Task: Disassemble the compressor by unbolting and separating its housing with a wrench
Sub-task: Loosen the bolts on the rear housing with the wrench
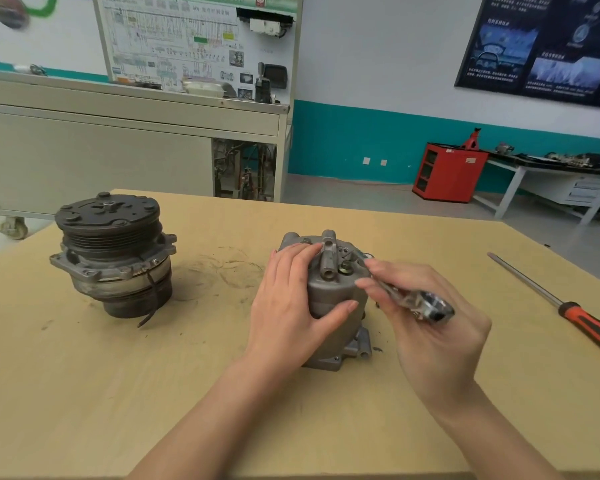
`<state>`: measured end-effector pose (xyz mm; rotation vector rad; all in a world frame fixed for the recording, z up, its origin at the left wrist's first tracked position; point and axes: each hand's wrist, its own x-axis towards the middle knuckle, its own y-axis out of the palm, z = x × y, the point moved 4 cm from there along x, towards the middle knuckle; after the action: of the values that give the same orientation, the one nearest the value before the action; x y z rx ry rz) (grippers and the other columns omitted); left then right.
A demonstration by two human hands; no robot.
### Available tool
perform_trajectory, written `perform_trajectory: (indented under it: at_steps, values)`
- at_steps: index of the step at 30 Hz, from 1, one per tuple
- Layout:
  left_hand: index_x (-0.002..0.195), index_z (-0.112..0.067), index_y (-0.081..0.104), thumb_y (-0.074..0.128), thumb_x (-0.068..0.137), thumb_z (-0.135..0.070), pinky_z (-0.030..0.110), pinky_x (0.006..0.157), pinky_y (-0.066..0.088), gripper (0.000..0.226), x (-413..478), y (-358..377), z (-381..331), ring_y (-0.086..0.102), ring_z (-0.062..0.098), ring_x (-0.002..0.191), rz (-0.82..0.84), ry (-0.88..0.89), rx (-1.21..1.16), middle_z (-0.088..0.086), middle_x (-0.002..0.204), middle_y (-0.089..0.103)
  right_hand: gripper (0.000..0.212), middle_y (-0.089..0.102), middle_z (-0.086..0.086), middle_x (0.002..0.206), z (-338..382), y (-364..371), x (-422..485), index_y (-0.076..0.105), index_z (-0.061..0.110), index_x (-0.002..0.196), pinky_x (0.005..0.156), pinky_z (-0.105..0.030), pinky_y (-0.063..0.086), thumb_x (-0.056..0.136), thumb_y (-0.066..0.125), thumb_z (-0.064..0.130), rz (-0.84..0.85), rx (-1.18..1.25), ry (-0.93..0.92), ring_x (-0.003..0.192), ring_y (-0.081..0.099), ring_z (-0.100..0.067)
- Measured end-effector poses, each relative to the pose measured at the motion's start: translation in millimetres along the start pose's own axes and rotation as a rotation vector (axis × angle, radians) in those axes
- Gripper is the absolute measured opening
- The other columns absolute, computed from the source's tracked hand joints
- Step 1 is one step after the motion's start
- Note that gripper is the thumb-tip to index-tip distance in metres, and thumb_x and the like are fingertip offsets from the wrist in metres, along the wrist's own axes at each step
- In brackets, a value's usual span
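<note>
On the stained wooden bench [118,393], the left hand [291,306] grips the housing [333,292], the right hand [437,341] holds the wrench [426,304]; a red cabinet [447,174] stands behind.

Grey housing [329,299], orange-black screwdriver [568,315]
</note>
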<state>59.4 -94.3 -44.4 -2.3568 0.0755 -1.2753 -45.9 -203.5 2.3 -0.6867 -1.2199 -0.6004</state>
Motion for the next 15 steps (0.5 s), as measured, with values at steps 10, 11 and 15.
perform_trajectory:
  at_steps: [10,11,15]
  values:
    - [0.127,-0.002,0.053,0.052,0.073,-0.049,0.058,0.091,0.048,0.071,0.8,-0.9,-3.3,0.043,0.018,0.117,-0.011,-0.013,-0.031,0.01,0.124,0.056,0.018,0.068,-0.014,0.092,17.7,-0.5,-8.8,0.068,-0.01,0.089,0.077,-0.022,0.055,0.074,0.074,-0.002,0.063,-0.114,-0.027,0.087,0.066,-0.013]
    - [0.127,-0.002,0.053,0.051,0.073,-0.048,0.058,0.091,0.048,0.07,0.7,-1.2,-3.5,0.044,0.019,0.117,-0.011,-0.015,-0.032,0.011,0.124,0.057,0.021,0.068,-0.013,0.092,17.4,-0.4,-8.0,0.068,-0.009,0.09,0.078,-0.023,0.054,0.071,0.075,-0.004,0.073,-0.104,-0.017,0.087,0.066,-0.013]
    - [0.128,-0.004,0.052,0.054,0.077,-0.056,0.053,0.094,0.047,0.072,0.4,-1.6,-4.5,0.049,0.024,0.119,0.01,-0.02,-0.008,0.008,0.126,0.055,0.014,0.069,-0.011,0.084,12.0,-3.5,8.2,0.069,-0.002,0.089,0.069,-0.028,0.054,0.079,0.072,0.007,0.02,0.005,0.057,0.075,0.067,-0.018]
